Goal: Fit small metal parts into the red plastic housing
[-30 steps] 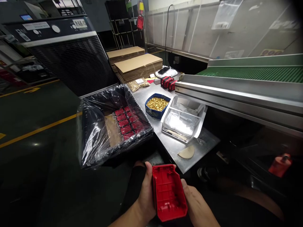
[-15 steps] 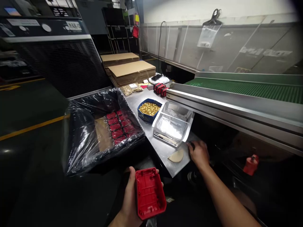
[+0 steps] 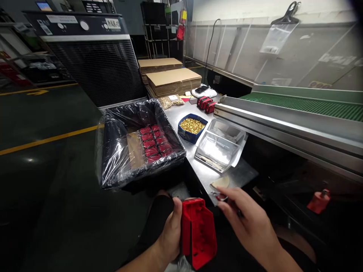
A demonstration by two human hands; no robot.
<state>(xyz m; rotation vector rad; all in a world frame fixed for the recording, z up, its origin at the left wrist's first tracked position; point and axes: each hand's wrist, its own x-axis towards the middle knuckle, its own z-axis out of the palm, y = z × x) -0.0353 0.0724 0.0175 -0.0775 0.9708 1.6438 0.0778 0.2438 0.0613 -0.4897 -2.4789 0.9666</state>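
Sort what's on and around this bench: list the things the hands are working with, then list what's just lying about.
In hand:
left hand gripping red plastic housing
right hand pinching a small tool

Lying about:
blue tray of brass parts
clear plastic bin
cardboard stacks
green conveyor

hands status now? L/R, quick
Left hand: closed around the red housing.
Right hand: fingers pinching a small tool, just right of the housing; what it is cannot be told.

Single head-worn view, looking forward and down, close over steel bench (image 3: 181,113)
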